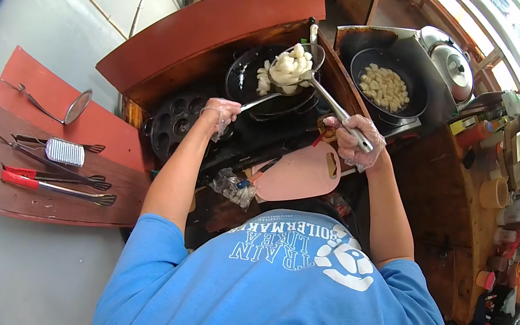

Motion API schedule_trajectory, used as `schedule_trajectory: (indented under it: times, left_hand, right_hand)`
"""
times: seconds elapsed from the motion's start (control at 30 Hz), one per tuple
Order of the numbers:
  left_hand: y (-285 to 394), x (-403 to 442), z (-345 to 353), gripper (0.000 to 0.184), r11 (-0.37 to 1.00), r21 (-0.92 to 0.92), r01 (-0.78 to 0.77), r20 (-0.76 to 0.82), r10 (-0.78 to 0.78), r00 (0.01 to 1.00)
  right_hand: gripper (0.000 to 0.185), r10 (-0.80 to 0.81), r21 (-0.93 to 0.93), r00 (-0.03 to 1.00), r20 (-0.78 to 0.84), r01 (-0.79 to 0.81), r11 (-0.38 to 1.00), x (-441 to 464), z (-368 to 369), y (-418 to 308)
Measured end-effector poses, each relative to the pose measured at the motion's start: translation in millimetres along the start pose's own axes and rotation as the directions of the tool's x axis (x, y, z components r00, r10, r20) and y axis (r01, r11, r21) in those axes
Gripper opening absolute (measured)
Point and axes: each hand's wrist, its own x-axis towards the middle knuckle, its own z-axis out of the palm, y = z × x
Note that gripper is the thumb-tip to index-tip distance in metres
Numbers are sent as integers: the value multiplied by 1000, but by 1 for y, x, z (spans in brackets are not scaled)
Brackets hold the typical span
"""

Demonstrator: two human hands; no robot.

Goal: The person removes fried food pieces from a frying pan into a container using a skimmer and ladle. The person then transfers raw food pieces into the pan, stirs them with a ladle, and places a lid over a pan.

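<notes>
My left hand [218,117], in a clear plastic glove, is closed around a slim metal utensil handle [260,102]; the far end is hidden by the strainer and food. My right hand [359,144], also gloved, grips the thick metal handle of what looks like a round strainer [320,55]. White food pieces [291,65] are heaped in the strainer above a dark wok [238,77]. A few pieces hang at the strainer's left side. Below my hands lies a pink cutting board [299,174], with a crumpled plastic bag [233,187] at its left.
At right, a second wok [417,82] holds pale pieces [385,88], near a lidded metal pot [450,67]. A dark molded pan [174,125] sits left of the first wok. Tongs [58,189] and a grater [64,152] rest on the red-brown side board [22,118].
</notes>
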Motion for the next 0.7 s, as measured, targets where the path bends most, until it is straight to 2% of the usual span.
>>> schedule_trajectory:
  times: [0.23,0.27,0.3,0.37,0.43,0.5,0.53,0.63,0.7]
  left_hand:
    - [-1,15,-6,20,980,-178,-89,4,91,996]
    - [2,15,-6,20,988,-136,-66,-57,59,997]
    - [3,12,-9,20,988,-137,-67,-55,60,997]
    - [5,5,-19,20,970,-202,-135,-72,122,990]
    - [4,12,-28,21,975,-167,-145,-117,126,985]
    - [1,15,-42,20,961,-126,-247,-127,231,965]
    - [2,15,-46,20,960,-128,-248,-130,231,964]
    - [9,11,-54,20,957,55,-284,-247,289,925]
    - [11,4,-58,20,952,29,-304,-241,302,923]
  right_hand:
    - [38,12,33,993,-119,-8,999,-26,19,4]
    - [39,3,1,984,-177,-2,1000,-30,22,6]
    - [39,-8,-29,972,-233,1,1000,-33,25,7]
    - [38,7,-15,974,-227,-11,1000,-37,26,8]
    - [38,28,-18,975,-222,-32,999,-38,22,8]
    - [38,27,-30,971,-239,-35,999,-36,21,10]
    - [38,26,-40,966,-258,-37,999,-34,20,10]
    - [38,65,-39,969,-237,-76,996,-25,14,11]
    - [34,57,-66,975,-214,-73,995,-11,6,15]
